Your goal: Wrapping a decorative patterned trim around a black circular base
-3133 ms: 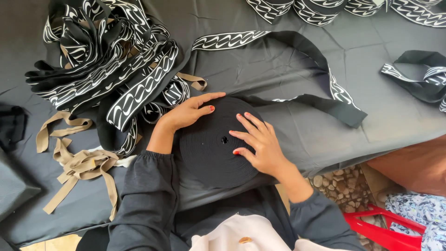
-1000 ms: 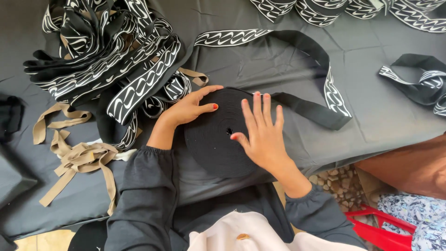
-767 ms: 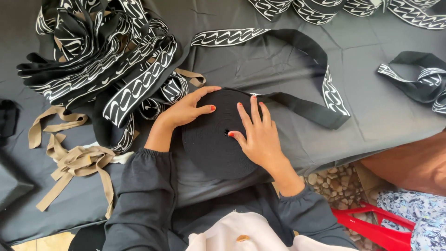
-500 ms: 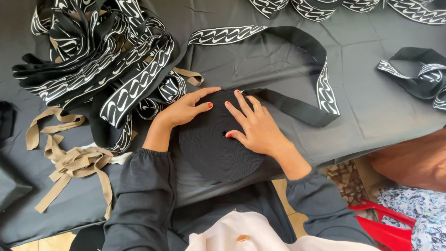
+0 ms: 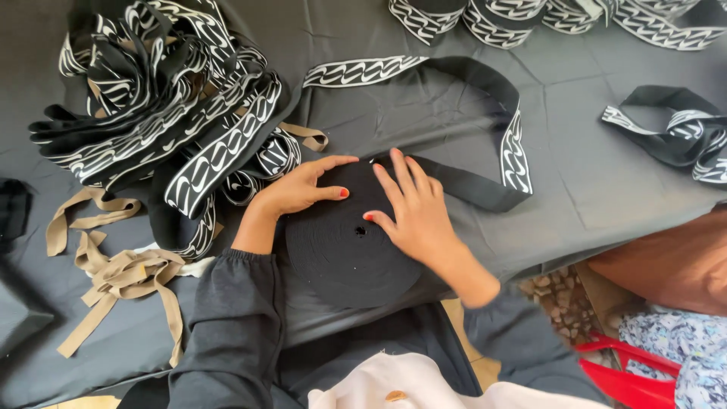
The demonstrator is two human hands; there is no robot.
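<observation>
Since the frame 0.5 s back, our right hand (image 5: 416,212) has slid slightly left and its fingers now point further up across the flat black coiled roll of woven band (image 5: 344,242); our left hand (image 5: 303,188) has hardly moved. Both hands lie flat and spread on the roll, pinching nothing, thumbs close to its small centre hole. The roll sits directly under both palms on the dark grey cloth-covered table (image 5: 591,182).

Progress, by our read: the coil looks large and tightly wound, so most winding is done. Left: 1 loose black tail with white wave print (image 5: 485,113) runs from beyond the right fingertips, looping away. The tangled heap of black-and-white band (image 5: 174,129) beyond the left hand is unwound. Tan straps (image 5: 121,273) lie outside the left forearm.
</observation>
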